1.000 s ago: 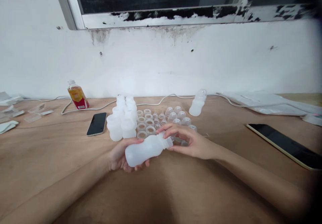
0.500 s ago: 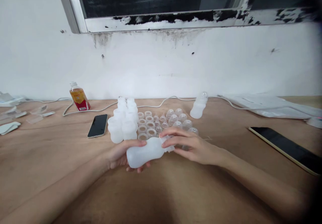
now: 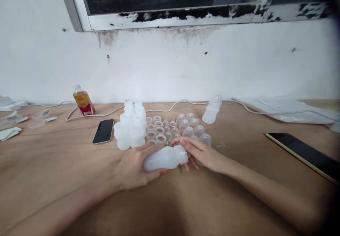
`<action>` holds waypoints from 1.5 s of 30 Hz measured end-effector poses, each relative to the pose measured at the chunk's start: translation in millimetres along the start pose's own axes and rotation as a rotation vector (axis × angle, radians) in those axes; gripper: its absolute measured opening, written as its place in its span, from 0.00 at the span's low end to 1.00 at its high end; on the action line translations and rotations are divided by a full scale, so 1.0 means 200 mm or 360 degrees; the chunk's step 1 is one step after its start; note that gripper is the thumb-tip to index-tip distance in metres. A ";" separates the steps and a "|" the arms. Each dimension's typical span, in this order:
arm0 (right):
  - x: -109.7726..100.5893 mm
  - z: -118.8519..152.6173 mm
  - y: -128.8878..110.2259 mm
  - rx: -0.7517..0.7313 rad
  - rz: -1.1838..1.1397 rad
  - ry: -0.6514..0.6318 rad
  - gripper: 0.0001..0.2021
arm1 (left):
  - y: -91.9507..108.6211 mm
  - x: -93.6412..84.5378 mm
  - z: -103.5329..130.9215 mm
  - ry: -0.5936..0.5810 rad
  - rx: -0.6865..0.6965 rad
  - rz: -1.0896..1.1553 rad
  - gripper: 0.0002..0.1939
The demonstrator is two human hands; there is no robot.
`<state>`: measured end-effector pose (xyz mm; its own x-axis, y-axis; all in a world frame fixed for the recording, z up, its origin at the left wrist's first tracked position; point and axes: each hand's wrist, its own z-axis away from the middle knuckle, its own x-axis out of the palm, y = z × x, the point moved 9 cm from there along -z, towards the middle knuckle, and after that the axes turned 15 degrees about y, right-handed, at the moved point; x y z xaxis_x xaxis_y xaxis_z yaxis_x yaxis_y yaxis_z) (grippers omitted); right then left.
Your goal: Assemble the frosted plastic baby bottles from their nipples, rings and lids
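A frosted white baby bottle (image 3: 162, 159) lies tilted on its side in the air above the table, its neck pointing right. My left hand (image 3: 134, 165) is wrapped round its base and body. At the neck end, my right hand (image 3: 203, 153) has its fingers curled round the screw ring (image 3: 182, 155); some fingertips show below it. Just beyond the hands are clear collar rings (image 3: 160, 139), small clear teats (image 3: 174, 131) and clear domed caps (image 3: 188, 131) in rows. Several open frosted bottles (image 3: 136, 134) stand to the left of them.
One capped baby bottle (image 3: 211, 110) stands farther back. A phone (image 3: 103, 131) and a drink bottle (image 3: 84, 101) are at left, a larger dark-screened device (image 3: 305, 154) at right. A white cable (image 3: 172, 107) runs along the wall; a plastic bag (image 3: 287, 112) lies back right.
My left hand has turned over, from palm-up under the bottle to its back facing up. The bottle has shifted slightly right, and my right hand has changed its hold at the neck.
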<state>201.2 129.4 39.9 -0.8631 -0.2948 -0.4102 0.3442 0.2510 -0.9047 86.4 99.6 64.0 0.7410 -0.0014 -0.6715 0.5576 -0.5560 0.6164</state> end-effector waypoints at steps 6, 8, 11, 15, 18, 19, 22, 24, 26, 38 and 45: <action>-0.08 0.01 -0.16 -0.0480 0.0137 0.0086 0.23 | -0.08 -0.03 -0.02 0.0163 -0.0097 0.0064 0.20; -0.08 0.01 -0.17 -0.0547 0.0186 0.0144 0.19 | -0.08 -0.03 -0.02 0.0170 -0.0115 0.0084 0.20; -0.09 -0.01 -0.11 -0.0399 0.0259 0.0230 0.17 | -0.08 -0.02 -0.02 0.0171 -0.0104 0.0087 0.20; -0.08 -0.02 -0.06 -0.0201 0.0200 0.0269 0.18 | -0.05 -0.02 -0.01 0.0173 -0.0005 0.0078 0.20; -0.06 -0.01 -0.05 -0.0128 0.0112 0.0248 0.15 | -0.03 -0.01 0.01 0.0194 0.0156 -0.0112 0.22; -0.05 -0.01 -0.04 -0.0071 0.0078 0.0228 0.15 | -0.02 -0.01 0.02 0.0213 0.0233 -0.0212 0.23; -0.01 0.00 0.00 0.0177 0.0004 0.0183 0.15 | 0.01 0.00 0.05 0.0295 0.0447 -0.0487 0.24; 0.00 0.01 0.01 0.0301 -0.0025 0.0185 0.16 | 0.01 0.00 0.07 0.0344 0.0508 -0.0570 0.24; 0.01 0.02 0.00 0.0354 -0.0064 0.0147 0.15 | 0.01 0.00 0.07 0.0352 0.0492 -0.0550 0.25; -0.07 0.01 -0.16 -0.0398 0.0327 0.0186 0.19 | -0.01 -0.04 -0.01 0.0201 0.0032 0.0038 0.21; -0.05 0.03 -0.11 -0.0338 0.0387 0.0230 0.20 | 0.00 -0.02 0.01 0.0185 0.0182 -0.0153 0.21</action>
<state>204.3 121.4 63.0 -0.8139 -0.0733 -0.5764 0.4745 0.4886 -0.7322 82.8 97.9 65.2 0.7280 0.1486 -0.6693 0.5868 -0.6398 0.4963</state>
